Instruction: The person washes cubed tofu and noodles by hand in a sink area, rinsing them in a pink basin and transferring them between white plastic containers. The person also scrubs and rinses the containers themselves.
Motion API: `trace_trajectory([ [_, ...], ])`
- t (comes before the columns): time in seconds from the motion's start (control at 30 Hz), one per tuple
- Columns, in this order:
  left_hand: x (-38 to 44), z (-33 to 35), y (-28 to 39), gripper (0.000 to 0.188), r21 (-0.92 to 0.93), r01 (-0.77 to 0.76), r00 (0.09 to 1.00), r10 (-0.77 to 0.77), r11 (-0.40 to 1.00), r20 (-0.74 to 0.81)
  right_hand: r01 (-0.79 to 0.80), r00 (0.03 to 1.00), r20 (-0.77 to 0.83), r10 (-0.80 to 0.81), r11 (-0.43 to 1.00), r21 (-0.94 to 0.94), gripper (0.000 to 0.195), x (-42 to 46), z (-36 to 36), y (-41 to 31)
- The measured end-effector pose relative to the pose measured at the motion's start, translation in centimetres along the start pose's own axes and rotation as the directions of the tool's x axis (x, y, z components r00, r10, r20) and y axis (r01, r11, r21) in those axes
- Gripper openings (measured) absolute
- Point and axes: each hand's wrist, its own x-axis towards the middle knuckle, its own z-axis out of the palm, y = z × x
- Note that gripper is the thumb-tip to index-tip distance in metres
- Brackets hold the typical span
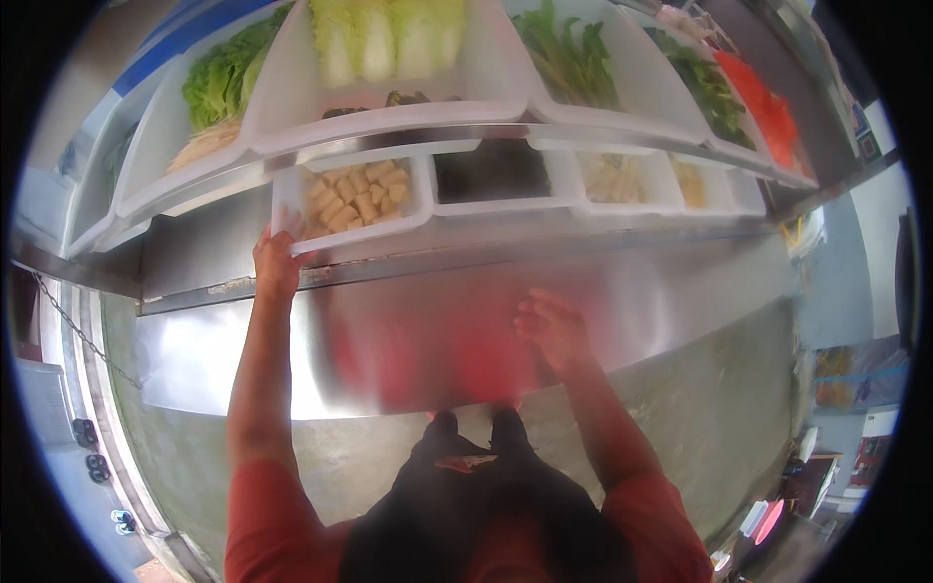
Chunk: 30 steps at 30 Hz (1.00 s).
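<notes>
My left hand [278, 259] grips the near left corner of a white plastic tub [379, 232]. Short tan cylindrical food pieces [357, 191] fill much of that tub. My right hand [554, 328] hangs in the air over a stainless steel panel [649, 306], fingers apart and holding nothing. Right of the gripped tub, in the same row, sits a tub of dark food [492, 175]. Beyond it stand a tub of pale strips [614, 178] and one with yellowish food [689, 184].
A metal rail [408, 138] divides this row from larger white bins behind, with lettuce [226, 80], napa cabbage [386, 44], and leafy greens [568, 62]. A red item [762, 109] lies far right. A chain [84, 331] hangs at left above the concrete floor [342, 459].
</notes>
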Motion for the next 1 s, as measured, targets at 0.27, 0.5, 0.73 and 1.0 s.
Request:
trace_trajectory([
  [0.27, 0.0, 0.6, 0.0, 0.045, -0.078, 0.085, 0.974, -0.1, 0.993, -0.205, 0.068, 0.997, 0.027, -0.071, 0.993, 0.1, 0.037, -2.1, -3.7, 0.5],
  [0.5, -6.5, 10.3, -0.2, 0.055, 0.697, -0.675, 0.56, 0.784, 0.242, 0.27, 0.126, 0.98, -0.141, -0.142, 0.985, -0.121, 0.036, -6.3, -6.6, -0.9],
  [0.73, -8.8, 28.1, -2.7, 0.056, 0.729, -0.682, 0.634, 0.535, 0.047, 0.559, 0.103, 0.989, -0.087, -0.122, 0.975, -0.198, 0.036, -8.8, -13.1, -1.7],
  [1.0, -9.0, 28.5, -5.4, 0.052, 0.768, -0.64, 0.629, 0.593, 0.027, 0.503, 0.103, 0.961, -0.241, -0.133, 0.986, -0.132, 0.038, -12.0, -28.0, 1.2],
])
